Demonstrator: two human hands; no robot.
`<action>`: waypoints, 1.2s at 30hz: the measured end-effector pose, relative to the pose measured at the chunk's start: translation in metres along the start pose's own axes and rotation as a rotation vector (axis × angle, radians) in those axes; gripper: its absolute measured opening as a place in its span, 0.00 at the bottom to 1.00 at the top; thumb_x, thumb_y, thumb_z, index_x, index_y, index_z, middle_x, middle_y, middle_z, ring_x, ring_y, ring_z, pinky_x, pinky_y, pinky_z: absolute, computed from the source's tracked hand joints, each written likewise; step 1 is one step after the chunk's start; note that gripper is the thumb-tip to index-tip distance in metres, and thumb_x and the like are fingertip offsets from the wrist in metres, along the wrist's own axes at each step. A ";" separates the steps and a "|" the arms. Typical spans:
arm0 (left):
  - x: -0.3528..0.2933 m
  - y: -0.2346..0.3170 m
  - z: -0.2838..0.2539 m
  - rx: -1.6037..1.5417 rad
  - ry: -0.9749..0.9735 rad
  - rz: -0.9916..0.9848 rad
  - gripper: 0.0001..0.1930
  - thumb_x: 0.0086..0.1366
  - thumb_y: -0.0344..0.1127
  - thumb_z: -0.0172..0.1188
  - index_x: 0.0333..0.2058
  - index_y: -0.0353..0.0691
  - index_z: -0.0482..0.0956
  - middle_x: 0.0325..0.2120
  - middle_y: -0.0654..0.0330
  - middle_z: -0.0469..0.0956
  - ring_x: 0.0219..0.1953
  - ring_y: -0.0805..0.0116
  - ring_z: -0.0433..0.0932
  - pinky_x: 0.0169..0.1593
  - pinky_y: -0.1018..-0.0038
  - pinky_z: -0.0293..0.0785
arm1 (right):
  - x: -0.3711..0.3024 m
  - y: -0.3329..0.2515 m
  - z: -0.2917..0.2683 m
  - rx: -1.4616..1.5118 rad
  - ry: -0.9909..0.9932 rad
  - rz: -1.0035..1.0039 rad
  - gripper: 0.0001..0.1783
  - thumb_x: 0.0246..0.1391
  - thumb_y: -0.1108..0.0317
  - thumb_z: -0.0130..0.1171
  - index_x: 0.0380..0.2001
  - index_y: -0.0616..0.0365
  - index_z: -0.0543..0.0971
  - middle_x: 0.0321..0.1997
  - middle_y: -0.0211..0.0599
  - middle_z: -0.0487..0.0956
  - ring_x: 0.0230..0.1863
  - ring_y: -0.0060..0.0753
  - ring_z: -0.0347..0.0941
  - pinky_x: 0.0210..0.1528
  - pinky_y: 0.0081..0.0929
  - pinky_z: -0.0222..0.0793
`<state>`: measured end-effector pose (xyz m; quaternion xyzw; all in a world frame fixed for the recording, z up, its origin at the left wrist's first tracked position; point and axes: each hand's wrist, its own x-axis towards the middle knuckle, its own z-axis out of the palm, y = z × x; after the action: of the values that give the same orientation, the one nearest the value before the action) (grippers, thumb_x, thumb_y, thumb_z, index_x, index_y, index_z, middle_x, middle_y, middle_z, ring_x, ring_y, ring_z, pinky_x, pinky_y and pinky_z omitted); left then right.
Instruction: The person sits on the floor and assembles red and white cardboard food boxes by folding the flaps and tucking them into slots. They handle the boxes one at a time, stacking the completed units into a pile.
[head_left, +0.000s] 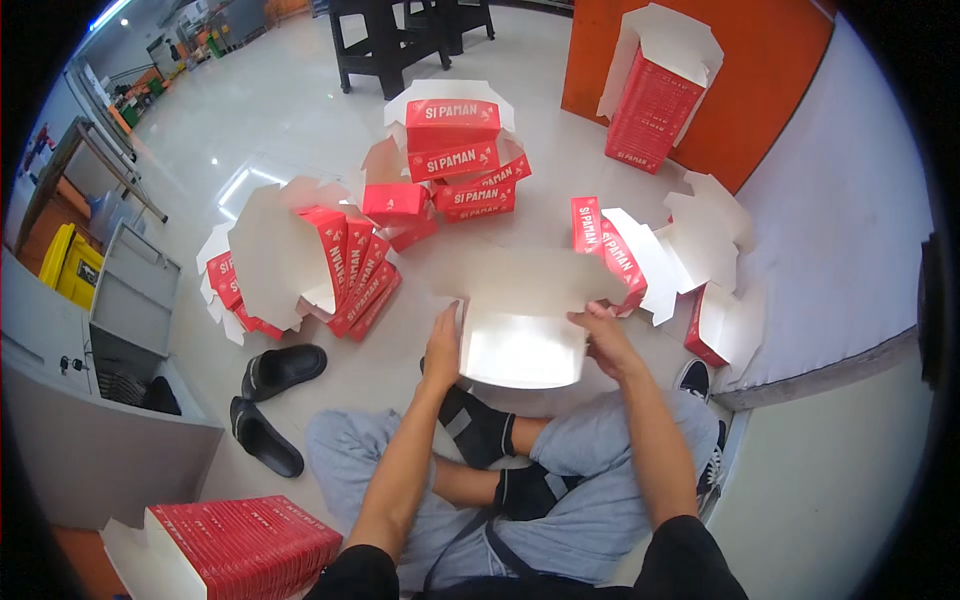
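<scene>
Between my hands, above my crossed legs, is an open paper food box (524, 348) with its white inside facing up and its wide lid flap raised on the far side. My left hand (443, 347) grips the box's left wall, fingers mostly behind it. At the right far corner, my right hand (606, 340) pinches the side by the lid fold. The box's outer faces are hidden from me. Just beyond my right hand lie red-and-white boxes (622, 262) with their lids open.
Folded red boxes stand in piles at far centre (453, 130) and left (350, 270). Nested stacks sit near left (245, 540) and far right (655, 105). Black slippers (285, 371) lie left of my legs; a grey cabinet (60, 340) and a pale wall (830, 240) flank me.
</scene>
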<state>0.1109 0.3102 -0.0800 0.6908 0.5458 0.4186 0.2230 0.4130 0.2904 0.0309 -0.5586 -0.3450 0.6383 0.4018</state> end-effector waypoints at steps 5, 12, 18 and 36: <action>-0.008 0.014 0.012 -0.004 -0.151 -0.136 0.24 0.60 0.27 0.61 0.57 0.35 0.77 0.49 0.42 0.82 0.48 0.42 0.82 0.52 0.56 0.78 | 0.038 0.034 -0.028 -0.189 0.233 -0.032 0.25 0.67 0.48 0.58 0.54 0.57 0.75 0.44 0.32 0.79 0.45 0.26 0.77 0.47 0.30 0.73; -0.005 0.036 -0.008 -0.083 -0.244 -0.305 0.23 0.59 0.26 0.60 0.55 0.40 0.81 0.46 0.45 0.85 0.36 0.50 0.88 0.43 0.60 0.83 | 0.025 0.029 0.013 -0.012 0.254 -0.234 0.26 0.68 0.50 0.59 0.54 0.62 0.69 0.53 0.39 0.75 0.52 0.31 0.73 0.55 0.32 0.71; -0.008 0.033 -0.011 -0.049 -0.267 -0.262 0.29 0.59 0.26 0.62 0.61 0.41 0.76 0.46 0.45 0.85 0.38 0.52 0.88 0.45 0.63 0.84 | 0.042 0.051 -0.001 -0.389 0.278 -0.333 0.31 0.63 0.52 0.64 0.58 0.65 0.71 0.62 0.48 0.72 0.62 0.41 0.69 0.64 0.38 0.67; -0.006 0.036 -0.017 -0.098 -0.318 -0.298 0.26 0.65 0.29 0.60 0.62 0.34 0.74 0.49 0.41 0.83 0.38 0.50 0.88 0.44 0.64 0.82 | 0.052 0.079 0.005 -0.456 0.316 -0.344 0.29 0.66 0.54 0.57 0.53 0.74 0.70 0.58 0.68 0.74 0.61 0.56 0.72 0.63 0.42 0.65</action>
<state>0.1174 0.2905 -0.0451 0.6481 0.5786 0.2928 0.3992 0.3957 0.3023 -0.0613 -0.6601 -0.5017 0.3727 0.4167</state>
